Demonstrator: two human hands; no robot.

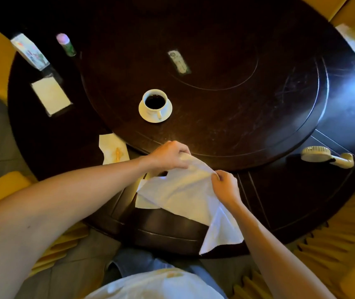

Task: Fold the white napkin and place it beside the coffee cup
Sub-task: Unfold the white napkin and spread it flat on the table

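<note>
At the near edge of the dark round wooden bench [247, 130], left hand [170, 155] and right hand [226, 186] have fingers pinched shut on the white cloth napkin [185, 190], lifting its top edge, apparently for folding, short of the white coffee cup [155, 102].

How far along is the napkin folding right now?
Early. Done: nothing finished. In hand: the left hand and right hand both pinch the white napkin, one corner hanging off the table edge. Left: finish folding, then set it beside the coffee cup.
</note>
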